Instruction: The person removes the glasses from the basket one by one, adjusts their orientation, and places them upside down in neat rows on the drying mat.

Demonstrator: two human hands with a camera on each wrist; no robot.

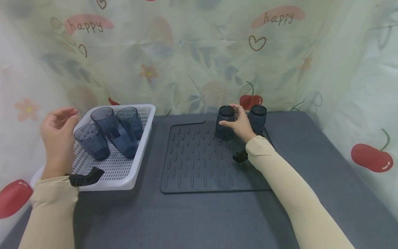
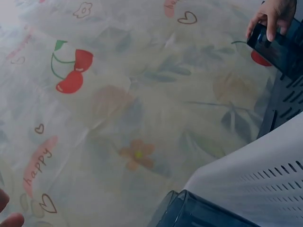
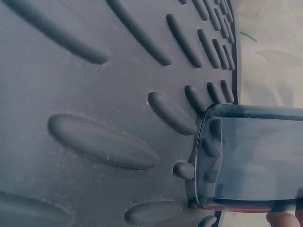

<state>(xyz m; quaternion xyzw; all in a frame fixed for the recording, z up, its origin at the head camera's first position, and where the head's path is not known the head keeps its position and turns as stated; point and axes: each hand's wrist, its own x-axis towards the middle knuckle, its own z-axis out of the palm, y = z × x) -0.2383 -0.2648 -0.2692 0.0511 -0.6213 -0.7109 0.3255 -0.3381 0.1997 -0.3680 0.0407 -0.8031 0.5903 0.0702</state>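
Right hand: grips upturned glass near mat's back edge
Left hand: released, left of mat
Room: mat's front-left

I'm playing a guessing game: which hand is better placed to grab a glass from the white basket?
The left hand, I'd say: it's empty and at the edge of the white basket, near the three glasses. The right hand is farther off, over the mat, holding an upside-down glass.
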